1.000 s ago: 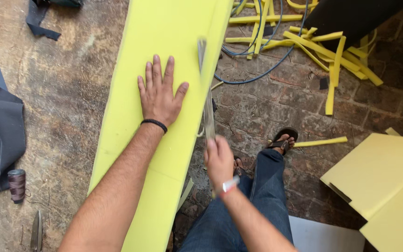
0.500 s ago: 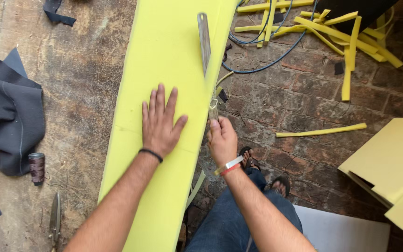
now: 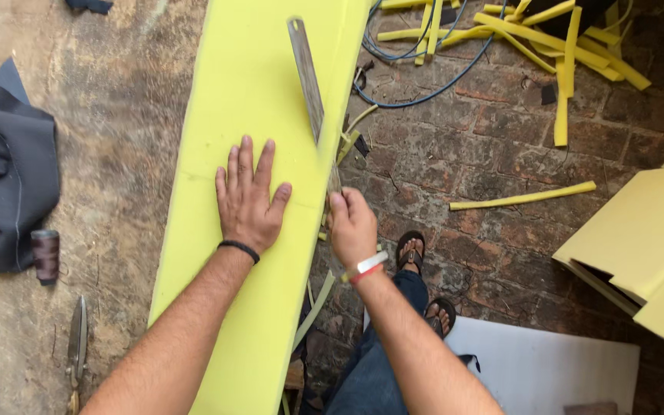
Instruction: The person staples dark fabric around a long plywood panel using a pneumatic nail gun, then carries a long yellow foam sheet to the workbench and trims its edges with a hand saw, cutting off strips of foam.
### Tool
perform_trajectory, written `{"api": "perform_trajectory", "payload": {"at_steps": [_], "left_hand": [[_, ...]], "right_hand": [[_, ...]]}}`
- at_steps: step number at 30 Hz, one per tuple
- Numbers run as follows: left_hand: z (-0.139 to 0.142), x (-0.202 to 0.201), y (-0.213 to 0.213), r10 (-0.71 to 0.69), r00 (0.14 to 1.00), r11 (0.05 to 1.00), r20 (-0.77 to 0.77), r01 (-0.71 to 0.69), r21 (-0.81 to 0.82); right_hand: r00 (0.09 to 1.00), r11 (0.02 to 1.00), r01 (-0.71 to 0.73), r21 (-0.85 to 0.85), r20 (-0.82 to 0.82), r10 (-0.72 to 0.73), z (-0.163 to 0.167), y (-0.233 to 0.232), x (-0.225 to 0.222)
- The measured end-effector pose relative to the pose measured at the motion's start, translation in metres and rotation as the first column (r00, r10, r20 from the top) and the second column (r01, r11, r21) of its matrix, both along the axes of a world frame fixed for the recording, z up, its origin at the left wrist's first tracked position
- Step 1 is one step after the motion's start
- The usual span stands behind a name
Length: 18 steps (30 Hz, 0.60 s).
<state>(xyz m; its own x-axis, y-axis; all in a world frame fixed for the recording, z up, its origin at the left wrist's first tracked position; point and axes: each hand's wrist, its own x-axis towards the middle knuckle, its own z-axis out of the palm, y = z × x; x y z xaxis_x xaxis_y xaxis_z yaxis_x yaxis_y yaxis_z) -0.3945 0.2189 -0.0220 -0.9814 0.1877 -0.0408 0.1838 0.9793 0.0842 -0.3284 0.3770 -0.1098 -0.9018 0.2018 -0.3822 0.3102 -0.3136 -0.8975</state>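
your left hand [image 3: 249, 201] lies flat, fingers spread, on the foam [image 3: 270, 115]. your right hand [image 3: 352, 225] is clamped on the blade [image 3: 310, 88] running far along its right edge.

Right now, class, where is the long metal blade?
In the head view, the long metal blade lies along the right edge of the yellow foam sheet, its near end gripped by the right hand, right of the flat left hand.

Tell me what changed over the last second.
The right hand moved up to the foam edge and took hold of the long blade, which now lies tilted across the yellow foam sheet. The left hand stayed pressed flat on the foam.
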Motion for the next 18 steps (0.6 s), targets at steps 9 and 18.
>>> {"api": "perform_trajectory", "payload": {"at_steps": [9,18], "left_hand": [[-0.006,-0.002,0.002,0.009,0.999,1.000,-0.036,-0.009,-0.004],[-0.020,-0.005,-0.009,0.036,0.999,0.999,0.007,-0.036,-0.007]], "right_hand": [[0.972,0.951,0.050,-0.306,0.232,0.024,0.026,-0.021,0.159],[0.984,0.976,-0.009,-0.216,0.169,0.047,0.024,-0.049,0.184]]}}
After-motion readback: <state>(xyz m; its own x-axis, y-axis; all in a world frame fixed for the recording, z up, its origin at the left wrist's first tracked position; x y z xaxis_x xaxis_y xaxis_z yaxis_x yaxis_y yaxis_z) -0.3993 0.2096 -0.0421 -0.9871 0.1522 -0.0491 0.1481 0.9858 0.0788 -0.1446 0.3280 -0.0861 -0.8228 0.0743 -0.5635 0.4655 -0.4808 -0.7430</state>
